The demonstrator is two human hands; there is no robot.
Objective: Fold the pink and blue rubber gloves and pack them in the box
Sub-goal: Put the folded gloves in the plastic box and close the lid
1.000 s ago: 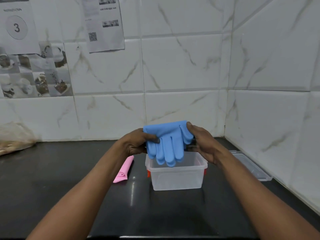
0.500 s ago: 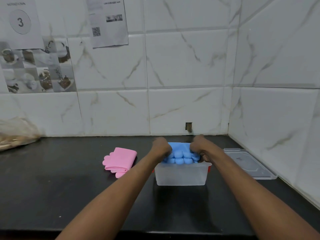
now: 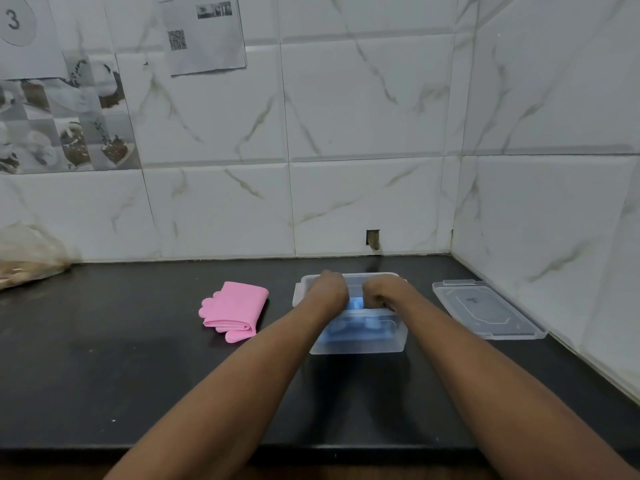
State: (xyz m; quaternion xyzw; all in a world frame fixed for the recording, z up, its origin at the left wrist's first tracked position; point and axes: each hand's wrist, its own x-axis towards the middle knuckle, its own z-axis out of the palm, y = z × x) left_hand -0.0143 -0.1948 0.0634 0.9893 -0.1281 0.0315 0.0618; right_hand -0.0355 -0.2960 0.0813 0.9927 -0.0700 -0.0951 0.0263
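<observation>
A clear plastic box [image 3: 356, 344] stands on the black counter. The folded blue gloves [image 3: 356, 332] lie inside it and show through its front wall. My left hand [image 3: 327, 289] and my right hand [image 3: 384, 291] are both down in the box with fingers curled onto the blue gloves; the fingertips are hidden. The folded pink gloves [image 3: 235, 310] lie on the counter to the left of the box, apart from both hands.
The box's clear lid [image 3: 485, 313] lies flat to the right, near the tiled side wall. A plastic bag [image 3: 27, 261] sits at the far left against the back wall. The counter's front edge runs below my forearms.
The blue gloves went from held above the box down into it. Both hands followed and now press lower inside the box.
</observation>
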